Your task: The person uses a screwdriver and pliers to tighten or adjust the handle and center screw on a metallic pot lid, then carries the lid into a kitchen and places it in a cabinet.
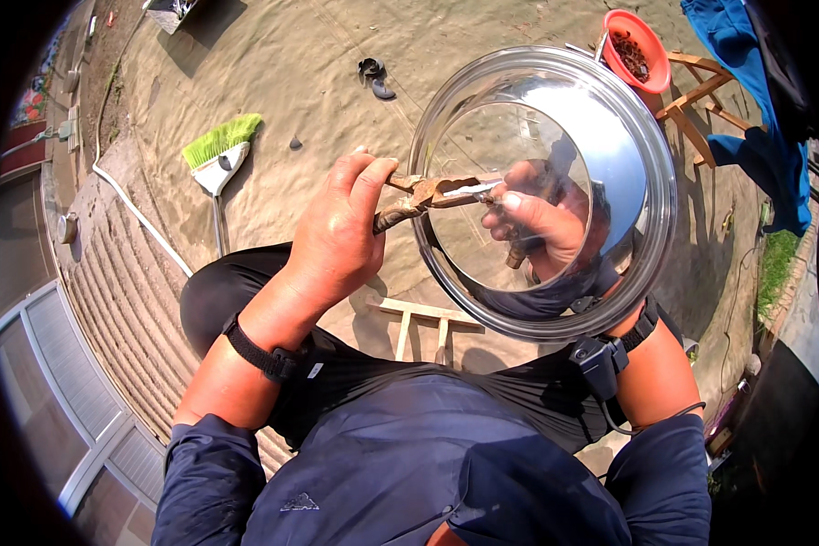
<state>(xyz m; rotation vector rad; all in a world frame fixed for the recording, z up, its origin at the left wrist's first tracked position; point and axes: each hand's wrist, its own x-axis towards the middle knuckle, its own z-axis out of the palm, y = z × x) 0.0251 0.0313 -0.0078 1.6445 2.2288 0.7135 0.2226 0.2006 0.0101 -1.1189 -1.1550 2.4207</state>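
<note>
My left hand point(337, 218) is closed around a rusty pliers-like tool point(423, 195). Its jaws point right, with a thin grey metal piece point(469, 190) by them. A large round piece with a shiny metal rim point(651, 196) lies to the right, and the tool reaches across its left edge. Inside the rim's inner circle shows my right hand point(555, 218), fingers curled and thumb pointing left toward the jaws. A brown stub point(519, 255) sticks out under that hand; what it grips is unclear. Whether the inner circle is glass or an opening, I cannot tell.
A green-bristled broom point(220, 150) lies at left on the sheet-covered ground. Dark curved pieces point(375, 77) lie farther off. A red bucket point(649, 45) with brown bits stands by a wooden stand point(692, 114) and blue cloth point(760, 155). Between my knees is a low wooden frame point(428, 312).
</note>
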